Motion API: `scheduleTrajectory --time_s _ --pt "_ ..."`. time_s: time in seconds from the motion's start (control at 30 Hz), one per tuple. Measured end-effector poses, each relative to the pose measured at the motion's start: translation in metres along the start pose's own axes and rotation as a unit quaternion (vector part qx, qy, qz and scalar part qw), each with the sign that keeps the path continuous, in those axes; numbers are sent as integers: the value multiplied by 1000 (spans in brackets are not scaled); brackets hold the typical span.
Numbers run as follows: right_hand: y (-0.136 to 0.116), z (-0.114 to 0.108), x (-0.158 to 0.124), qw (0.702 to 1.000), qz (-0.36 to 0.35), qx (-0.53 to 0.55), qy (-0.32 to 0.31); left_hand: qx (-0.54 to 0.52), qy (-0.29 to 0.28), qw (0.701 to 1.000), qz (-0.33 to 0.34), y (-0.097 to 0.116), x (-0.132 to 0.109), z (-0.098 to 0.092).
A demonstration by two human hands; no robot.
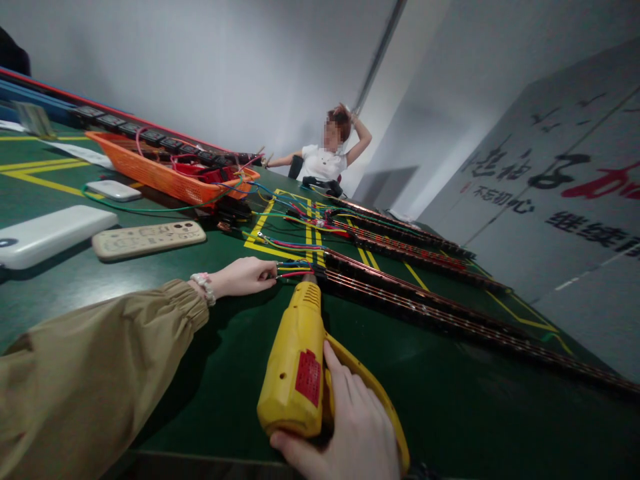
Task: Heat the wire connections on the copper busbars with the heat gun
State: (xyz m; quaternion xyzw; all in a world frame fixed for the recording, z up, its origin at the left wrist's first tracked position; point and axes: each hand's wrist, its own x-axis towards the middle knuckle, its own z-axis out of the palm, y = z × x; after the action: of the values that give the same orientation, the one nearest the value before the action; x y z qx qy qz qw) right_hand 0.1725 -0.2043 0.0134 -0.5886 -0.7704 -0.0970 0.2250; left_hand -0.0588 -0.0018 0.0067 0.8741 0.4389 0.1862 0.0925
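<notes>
Tabletop (465, 400), left hand (247, 276) pinching wires (294, 274), right hand (357, 417) gripping heat gun (293, 360)

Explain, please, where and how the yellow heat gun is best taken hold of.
Take the heat gun probably by its curved handle, from the near right side, where the right hand is. The handle bows out right of the thick body, and the nozzle points away, toward the wires in the left hand, so this grip should stay behind the nozzle.
</notes>
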Motion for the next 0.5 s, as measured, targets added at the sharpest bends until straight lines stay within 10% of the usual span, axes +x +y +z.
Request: scheduleTrajectory --time_s 0.5 --pt "-5 4 0 998 -64 18 11 98 8 995 -28 9 4 4"
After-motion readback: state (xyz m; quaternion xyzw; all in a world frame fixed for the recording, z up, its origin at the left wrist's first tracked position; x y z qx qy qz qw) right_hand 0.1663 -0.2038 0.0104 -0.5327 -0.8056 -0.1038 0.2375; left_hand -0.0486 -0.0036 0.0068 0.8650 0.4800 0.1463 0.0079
